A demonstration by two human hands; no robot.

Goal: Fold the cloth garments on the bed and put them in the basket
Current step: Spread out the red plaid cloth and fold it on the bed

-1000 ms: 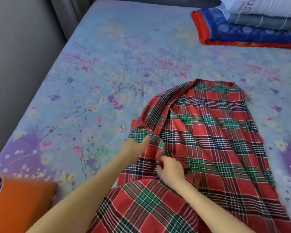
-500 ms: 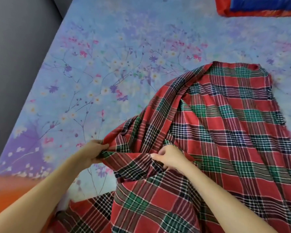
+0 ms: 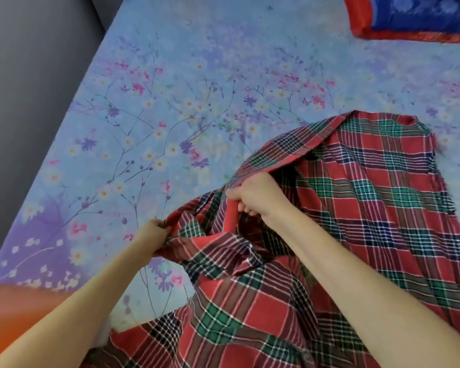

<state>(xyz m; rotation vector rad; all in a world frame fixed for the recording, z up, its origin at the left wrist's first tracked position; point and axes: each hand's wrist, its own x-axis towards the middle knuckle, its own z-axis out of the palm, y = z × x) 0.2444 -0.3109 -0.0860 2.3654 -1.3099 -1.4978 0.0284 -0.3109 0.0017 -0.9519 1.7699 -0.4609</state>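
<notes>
Plaid cloth (image 3: 369, 208) lengthwise toward the far right (bunched edge in left hand's (image 3: 154, 236) and right hand's (image 3: 255, 195) grip).

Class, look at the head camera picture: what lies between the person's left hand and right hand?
A bunched stretch of the red plaid cloth, gripped by both the left hand and the right hand; it shows in the head view.
</notes>
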